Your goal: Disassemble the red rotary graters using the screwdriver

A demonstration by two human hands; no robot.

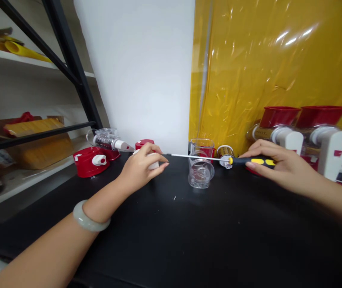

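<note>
My right hand is closed around the black and yellow handle of a screwdriver. Its long thin shaft points left, and its dark tip reaches the fingers of my left hand. Those fingers are closed on a small white plastic piece, mostly hidden by the hand; whether the tip touches it I cannot tell. Below the shaft, a clear plastic housing stands on the black table. A metal grater drum lies just behind the shaft, left of my right hand.
At the left stand a red base and a clear housing with a grating drum. Another red part is behind my left hand. Two assembled red and white graters stand at right. A shelf rack borders the left side.
</note>
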